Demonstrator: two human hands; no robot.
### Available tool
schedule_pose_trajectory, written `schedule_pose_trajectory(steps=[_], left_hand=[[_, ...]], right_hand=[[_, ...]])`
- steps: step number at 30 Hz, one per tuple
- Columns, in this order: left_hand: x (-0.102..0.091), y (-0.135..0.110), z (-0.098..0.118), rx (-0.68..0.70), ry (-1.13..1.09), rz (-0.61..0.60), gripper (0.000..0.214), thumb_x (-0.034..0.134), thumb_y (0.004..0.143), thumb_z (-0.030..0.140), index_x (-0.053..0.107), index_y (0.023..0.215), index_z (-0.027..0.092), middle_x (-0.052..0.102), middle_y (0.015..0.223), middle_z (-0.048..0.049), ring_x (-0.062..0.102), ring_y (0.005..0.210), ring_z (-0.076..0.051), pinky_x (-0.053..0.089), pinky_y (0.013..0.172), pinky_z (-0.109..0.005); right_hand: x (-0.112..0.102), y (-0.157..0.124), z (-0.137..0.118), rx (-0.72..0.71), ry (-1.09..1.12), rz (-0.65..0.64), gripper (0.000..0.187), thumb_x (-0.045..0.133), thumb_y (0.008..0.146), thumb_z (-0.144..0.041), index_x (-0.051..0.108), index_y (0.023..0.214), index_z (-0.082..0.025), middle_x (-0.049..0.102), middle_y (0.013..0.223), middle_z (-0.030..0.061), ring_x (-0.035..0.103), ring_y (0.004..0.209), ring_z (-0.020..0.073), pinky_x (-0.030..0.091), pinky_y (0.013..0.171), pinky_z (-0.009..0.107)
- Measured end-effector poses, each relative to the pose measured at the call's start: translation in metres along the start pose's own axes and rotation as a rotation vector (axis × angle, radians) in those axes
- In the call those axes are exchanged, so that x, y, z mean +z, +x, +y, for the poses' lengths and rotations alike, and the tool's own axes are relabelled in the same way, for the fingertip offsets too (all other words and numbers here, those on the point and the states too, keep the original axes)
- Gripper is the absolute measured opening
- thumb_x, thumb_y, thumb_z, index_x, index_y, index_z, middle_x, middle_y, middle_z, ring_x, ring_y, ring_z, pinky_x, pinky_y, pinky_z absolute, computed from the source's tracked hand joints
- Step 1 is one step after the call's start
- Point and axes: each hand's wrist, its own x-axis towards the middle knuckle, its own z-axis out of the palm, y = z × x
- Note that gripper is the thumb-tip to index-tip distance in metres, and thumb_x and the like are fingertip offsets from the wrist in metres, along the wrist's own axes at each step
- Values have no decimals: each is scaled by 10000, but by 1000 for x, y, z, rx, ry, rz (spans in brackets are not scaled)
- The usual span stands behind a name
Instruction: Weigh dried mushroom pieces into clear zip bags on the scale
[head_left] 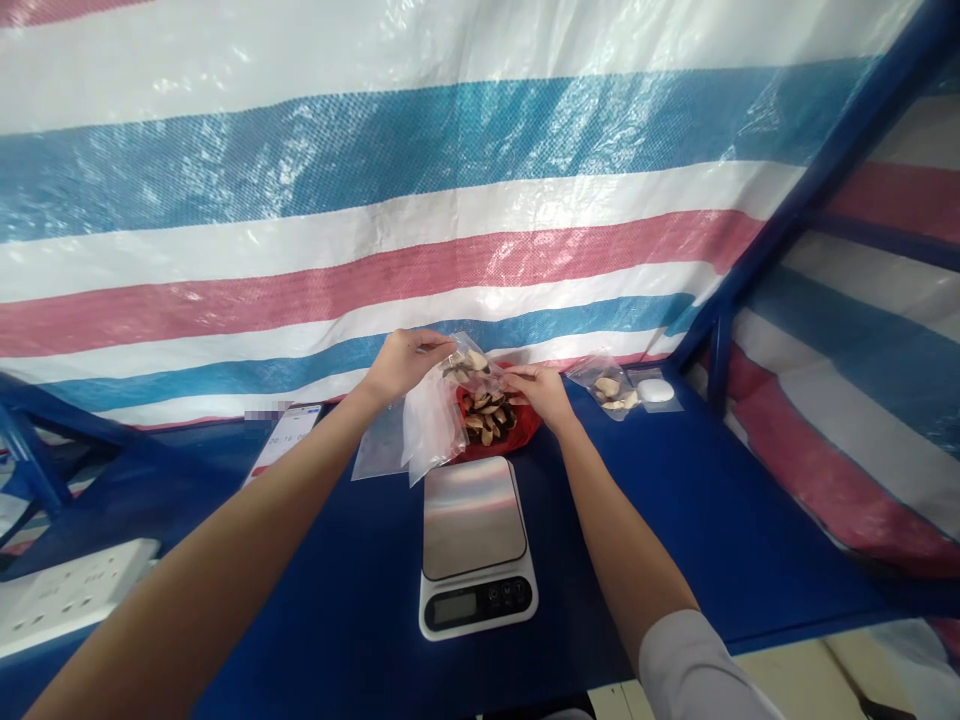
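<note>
Seeing phone point(285, 440) at the far edge of the blue table point(360, 620). Loose bags point(431, 435) sit just below left hand point(405, 362), which pinches one rim of a clear bag point(480, 355) of dried slices point(466, 364); right hand point(544, 392) pinches the other, above red dish point(521, 428) of more slices point(487, 415). Scale point(474, 520) sits nearer me. Far right: second bag point(606, 388), white item point(655, 390).

**A phone timer, partly legible**

We can make out what looks like 00:16 on the screen of the phone point(283, 442), with the digits after it too small for us; the display point(454, 608) of the kitchen scale point(476, 520) is too dark to read, and its button marks point(507, 593) are too small.
</note>
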Motion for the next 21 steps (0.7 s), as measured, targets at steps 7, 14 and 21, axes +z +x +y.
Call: schedule_pose_trajectory(steps=[7,14,21], left_hand=[[-3,3,8,75,52,-3,332,662,803,503,764,811,187,777,901,-58,694,834,-227,541,833,-336],[-2,-4,5,55,25,-41,403,682,779,570,762,861,183,770,931,-67,697,855,-230,547,835,-333],[-6,-14,-9,-1,17,-90,517,689,734,657,765,935,187,771,1003,-93,700,869,-247,555,821,-359]], right_hand=[[7,-1,1,11,-27,-28,225,777,679,-354,793,841,-198,778,809,40,747,806,246,644,694,357],[0,0,2,13,-63,-17,166,769,673,-320,790,779,-194,766,751,33,748,746,244,642,668,359],[-7,2,4,9,-44,-7,218,772,686,-306,786,857,-171,760,766,32,738,752,213,637,628,313]])
